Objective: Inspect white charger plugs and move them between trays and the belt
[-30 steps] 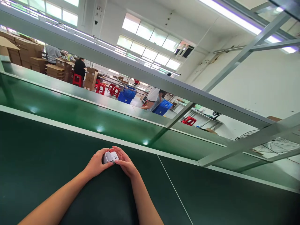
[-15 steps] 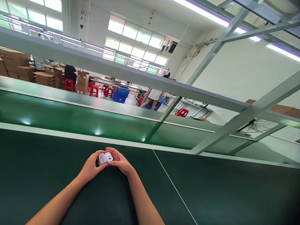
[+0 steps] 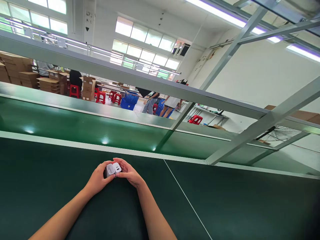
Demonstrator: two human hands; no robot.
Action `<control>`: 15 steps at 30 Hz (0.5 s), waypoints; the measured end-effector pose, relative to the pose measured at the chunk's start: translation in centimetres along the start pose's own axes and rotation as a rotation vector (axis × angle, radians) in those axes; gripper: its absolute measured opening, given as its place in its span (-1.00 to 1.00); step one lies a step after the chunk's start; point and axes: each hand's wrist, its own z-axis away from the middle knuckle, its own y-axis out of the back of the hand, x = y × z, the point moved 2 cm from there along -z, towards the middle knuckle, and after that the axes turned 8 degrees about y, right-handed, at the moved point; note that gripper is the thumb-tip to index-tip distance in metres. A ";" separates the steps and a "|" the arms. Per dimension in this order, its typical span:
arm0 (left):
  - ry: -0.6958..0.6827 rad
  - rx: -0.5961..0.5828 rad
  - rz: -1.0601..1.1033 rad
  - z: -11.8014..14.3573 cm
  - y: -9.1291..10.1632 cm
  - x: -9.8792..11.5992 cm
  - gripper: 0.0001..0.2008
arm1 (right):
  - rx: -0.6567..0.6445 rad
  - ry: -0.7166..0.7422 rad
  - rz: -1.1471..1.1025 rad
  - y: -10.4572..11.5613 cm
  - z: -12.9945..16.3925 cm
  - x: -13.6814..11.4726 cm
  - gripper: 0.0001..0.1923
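Just above the dark green tabletop (image 3: 112, 213), my two hands meet around two small blocks held side by side. My left hand (image 3: 98, 176) is closed on a grey-white, see-through plastic cover (image 3: 110, 170) with a rounded rectangular end. Against its right side sits a white charger plug (image 3: 117, 167) with two dark port slots in the face turned up. My right hand (image 3: 128, 174) is closed on this charger, thumb at its near edge and fingers curled behind it. The two pieces touch; their undersides are hidden by the fingers.
A white edge strip (image 3: 135, 154) runs along the table's far side, and a thin white line (image 3: 185, 193) crosses the top at right. Metal frame posts (image 3: 240, 133) rise beyond. Farther back are cardboard boxes (image 3: 48, 85), red stools (image 3: 195, 119), blue bins (image 3: 128, 100) and people (image 3: 171, 103).
Both hands keep the same hold on the cover and charger, with only a very slight shift. In the background, another person has come into view beside the one in white.
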 end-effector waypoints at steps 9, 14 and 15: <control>-0.007 0.008 -0.009 0.0 0.0 -0.2 -0.53 | 0.025 -0.016 0.002 -0.2 -0.1 -0.3 -0.28; -0.001 0.014 -0.011 0.1 0.0 -0.1 -0.53 | 0.037 -0.011 0.008 -0.1 -0.1 -0.2 -0.29; 0.001 0.016 -0.011 0.1 0.0 -0.1 -0.52 | 0.036 -0.010 0.010 -0.1 -0.1 -0.2 -0.30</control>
